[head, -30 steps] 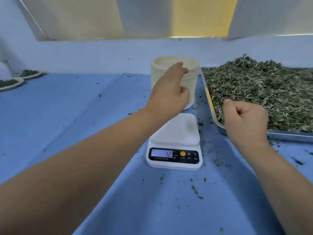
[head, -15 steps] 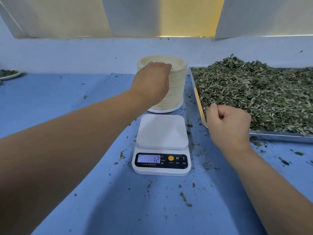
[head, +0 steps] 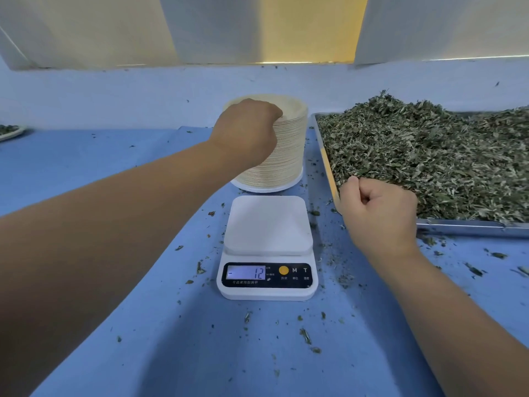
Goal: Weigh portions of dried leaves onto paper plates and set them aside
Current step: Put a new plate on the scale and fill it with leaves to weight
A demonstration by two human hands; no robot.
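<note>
A tall stack of cream paper plates (head: pixel 286 156) stands behind a white digital scale (head: pixel 267 247) whose display reads -12 and whose platform is bare. My left hand (head: pixel 246 130) lies over the stack's top left rim, fingers curled down onto the top plates. Right of the scale, my right hand (head: pixel 378 213) is curled into a loose fist at the near left corner of a metal tray (head: pixel 469 226) heaped with dried green leaves (head: pixel 429 156). Whether the fist holds any leaves is hidden.
A blue cloth (head: pixel 114 156) covers the table, with leaf crumbs scattered around the scale. A filled paper plate (head: pixel 10 131) shows at the far left edge. A pale wall rises just behind the stack and tray.
The camera view has shifted so the scene sits further left. My left hand moved from the stack's side up onto its top rim. My right fist stayed by the tray corner.
</note>
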